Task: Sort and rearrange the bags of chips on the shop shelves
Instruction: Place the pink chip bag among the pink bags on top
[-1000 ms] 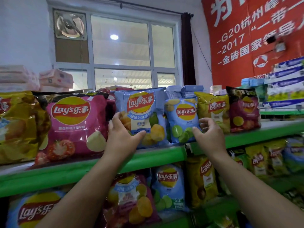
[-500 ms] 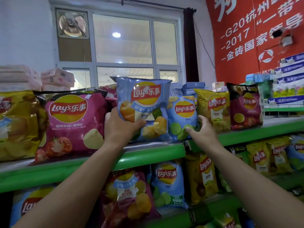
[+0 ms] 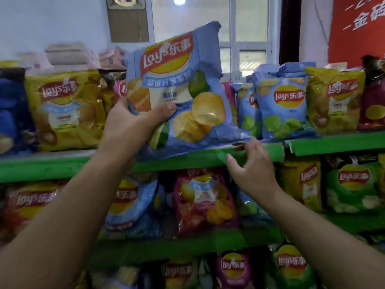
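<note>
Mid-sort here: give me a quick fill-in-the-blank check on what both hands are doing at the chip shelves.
The left hand grips a large bag coloured ____.
The right hand, its fingers spread, holds ____.
The shelf edge below the yellow bag is coloured ____.
Missing words: blue; nothing; green.

Glossy, crinkled plastic-film big blue chip bag (image 3: pixel 187 105); shiny yellow bag (image 3: pixel 66 109) alongside; smooth painted green shelf edge (image 3: pixel 333 143).
</note>
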Motion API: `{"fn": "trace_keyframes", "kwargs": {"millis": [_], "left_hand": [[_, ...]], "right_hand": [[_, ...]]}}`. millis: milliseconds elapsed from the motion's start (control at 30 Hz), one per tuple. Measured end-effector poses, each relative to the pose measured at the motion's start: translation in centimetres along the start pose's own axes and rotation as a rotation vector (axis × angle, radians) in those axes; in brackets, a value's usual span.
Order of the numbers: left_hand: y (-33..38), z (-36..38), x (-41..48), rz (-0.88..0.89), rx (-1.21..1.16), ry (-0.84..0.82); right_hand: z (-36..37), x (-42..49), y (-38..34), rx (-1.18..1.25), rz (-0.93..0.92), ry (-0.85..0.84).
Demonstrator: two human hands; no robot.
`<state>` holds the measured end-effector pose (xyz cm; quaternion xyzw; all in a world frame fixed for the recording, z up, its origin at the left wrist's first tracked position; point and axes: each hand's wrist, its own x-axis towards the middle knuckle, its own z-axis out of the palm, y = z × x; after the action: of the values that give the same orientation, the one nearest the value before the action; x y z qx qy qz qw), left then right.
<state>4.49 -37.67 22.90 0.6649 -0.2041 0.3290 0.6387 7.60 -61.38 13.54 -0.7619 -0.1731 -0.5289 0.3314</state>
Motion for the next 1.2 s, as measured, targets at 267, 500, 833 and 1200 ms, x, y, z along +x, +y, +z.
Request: {"fn": "trace_keyframes", "kwargs": {"millis": [267, 500, 833, 1200], "left_hand": [[-5.0, -10.7, -11.5, -0.009, 0.268, 0.026], [-9.8, -13.1, -13.8, -0.185, 0.439, 0.019], [-12.0, -13.7, -14.2, -0.202, 0.511, 0.027], [-14.2, -8.6, -16.5, -0.344, 0.498, -0.291]], "right_hand": [[6.8, -7.6, 1.2, -0.102, 0.096, -0.112], [9.2, -6.9, 4.4, 0.067, 0.76, -0.372], [5.3, -6.6, 2.5, 0.34, 0.871, -0.211], [-10.9, -12.9, 3.6, 0.419, 1.004, -0.347]]}}
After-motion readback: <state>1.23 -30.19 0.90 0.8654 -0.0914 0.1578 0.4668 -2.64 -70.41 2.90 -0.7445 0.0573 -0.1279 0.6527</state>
